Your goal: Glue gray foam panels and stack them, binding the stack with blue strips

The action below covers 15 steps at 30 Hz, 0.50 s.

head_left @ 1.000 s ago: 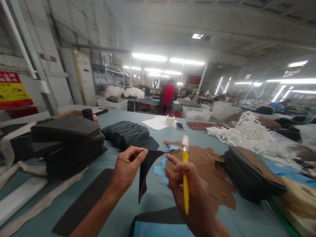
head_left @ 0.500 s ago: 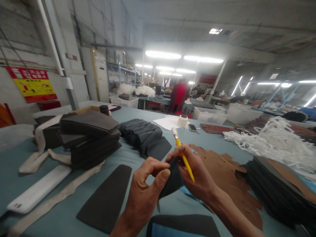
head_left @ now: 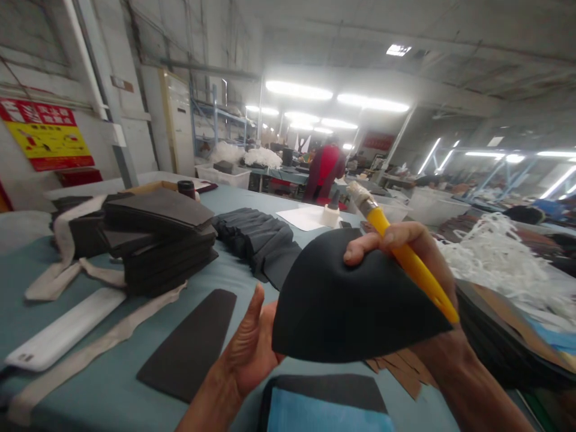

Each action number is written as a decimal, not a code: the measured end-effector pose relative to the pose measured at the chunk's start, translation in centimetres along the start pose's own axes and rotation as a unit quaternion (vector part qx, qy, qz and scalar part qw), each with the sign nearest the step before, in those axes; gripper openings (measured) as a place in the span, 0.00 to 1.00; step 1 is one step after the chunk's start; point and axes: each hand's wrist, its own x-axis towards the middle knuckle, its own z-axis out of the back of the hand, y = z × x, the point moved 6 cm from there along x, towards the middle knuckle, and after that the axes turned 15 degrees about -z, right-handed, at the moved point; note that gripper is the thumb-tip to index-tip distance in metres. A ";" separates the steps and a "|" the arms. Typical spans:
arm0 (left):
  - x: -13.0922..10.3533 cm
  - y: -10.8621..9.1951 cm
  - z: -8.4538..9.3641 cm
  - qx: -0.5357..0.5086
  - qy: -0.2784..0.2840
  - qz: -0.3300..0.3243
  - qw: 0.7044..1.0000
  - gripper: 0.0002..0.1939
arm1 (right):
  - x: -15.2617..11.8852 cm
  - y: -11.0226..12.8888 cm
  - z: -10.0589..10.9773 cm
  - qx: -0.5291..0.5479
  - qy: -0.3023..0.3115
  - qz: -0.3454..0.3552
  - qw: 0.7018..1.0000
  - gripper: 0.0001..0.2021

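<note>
My right hand (head_left: 414, 252) grips a yellow-handled brush (head_left: 400, 249) with pale bristles, and its thumb and fingers also pinch a dark curved panel (head_left: 355, 306). That panel is raised above the table, bent over toward me. At the panel's left edge is my left hand (head_left: 254, 345), thumb up and apart; its fingertips are hidden behind the panel. A flat dark piece (head_left: 191, 342) lies on the table to the left. Below the raised panel, another dark piece (head_left: 333, 387) lies partly under a blue sheet (head_left: 328, 414).
Stacked dark panels (head_left: 166, 246) and a white flat tool (head_left: 65, 330) are at the left. Gathered dark pieces (head_left: 258, 237) lie behind my hands. White straps (head_left: 499, 258) and another dark stack (head_left: 508, 336) sit right. A person in red (head_left: 324, 168) stands farther back.
My right hand has lifted the dark panel and brush up toward the camera, turning the panel broadside. My left hand's pinch has opened, and it has moved slightly left and down.
</note>
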 end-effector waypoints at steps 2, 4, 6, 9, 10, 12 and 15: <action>-0.9 0.3 -0.6 -0.007 -0.013 0.009 1.000 0.45 | -0.6 -1.0 1.2 -0.016 -0.011 -0.017 1.000 0.20; -1.7 0.2 -0.6 0.003 -0.036 0.010 0.999 0.35 | -1.5 -2.9 2.6 0.002 -0.021 -0.051 0.998 0.19; -2.0 -0.2 -0.6 0.025 -0.055 0.001 0.998 0.27 | -2.7 -5.2 4.2 0.020 -0.042 -0.094 0.995 0.18; -2.0 -0.9 -1.0 0.074 -0.069 -0.015 0.995 0.24 | -5.3 -8.2 6.4 0.055 -0.099 -0.154 0.982 0.20; -1.8 -1.0 -1.3 0.092 -0.068 -0.018 0.993 0.24 | -6.3 -9.0 7.0 0.071 -0.126 -0.170 0.975 0.22; -1.5 -0.9 -2.3 0.134 -0.060 -0.020 0.989 0.25 | -8.1 -10.5 8.0 0.097 -0.173 -0.195 0.961 0.26; -0.9 -0.2 -3.7 0.203 -0.043 -0.031 0.978 0.24 | -10.3 -12.1 9.4 0.121 -0.213 -0.225 0.943 0.28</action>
